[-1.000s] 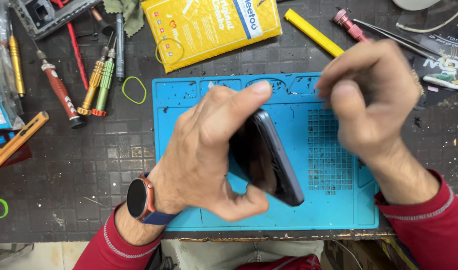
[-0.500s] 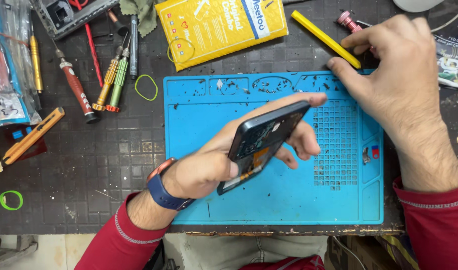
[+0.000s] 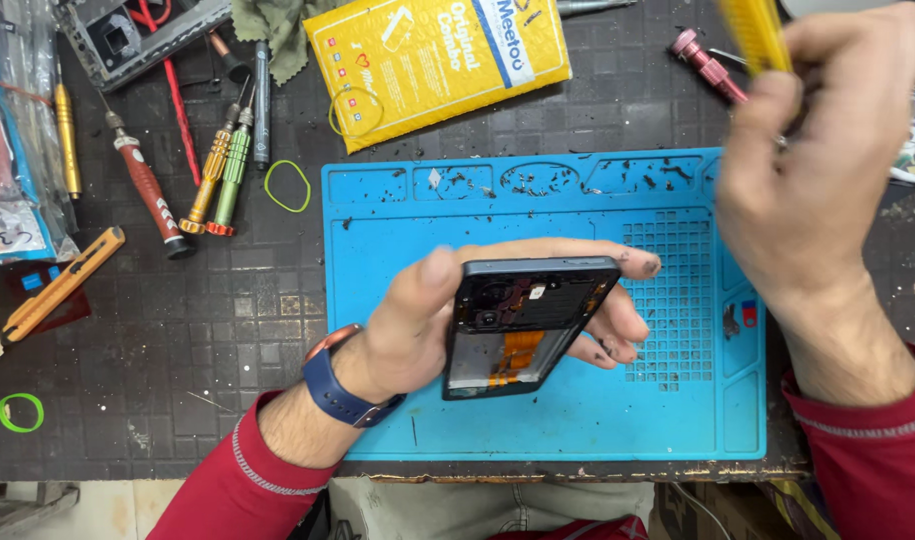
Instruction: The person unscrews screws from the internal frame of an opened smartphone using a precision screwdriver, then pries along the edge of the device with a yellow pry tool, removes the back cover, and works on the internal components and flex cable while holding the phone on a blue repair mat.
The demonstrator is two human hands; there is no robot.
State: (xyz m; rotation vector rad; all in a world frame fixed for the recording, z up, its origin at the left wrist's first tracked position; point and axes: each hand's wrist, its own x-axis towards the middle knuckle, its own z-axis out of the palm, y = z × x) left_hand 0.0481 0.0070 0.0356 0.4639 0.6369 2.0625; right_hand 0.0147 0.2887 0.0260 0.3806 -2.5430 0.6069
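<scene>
My left hand holds an opened dark phone above the blue work mat. The phone's back is off, so I see its camera module and an orange flex cable inside. A blue watch band wraps my left wrist. My right hand is raised at the upper right, blurred by motion, and grips a yellow tool that sticks out above the fingers. That hand is apart from the phone, over the mat's far right corner.
Several screwdrivers lie at the upper left beside a green rubber band. A yellow padded envelope lies beyond the mat. An orange pry tool and plastic bags are at the left. A pink-handled tool lies near my right hand.
My right hand has picked up the yellow tool from the table and lifted it. My left hand has turned the phone so its open inside faces up.
</scene>
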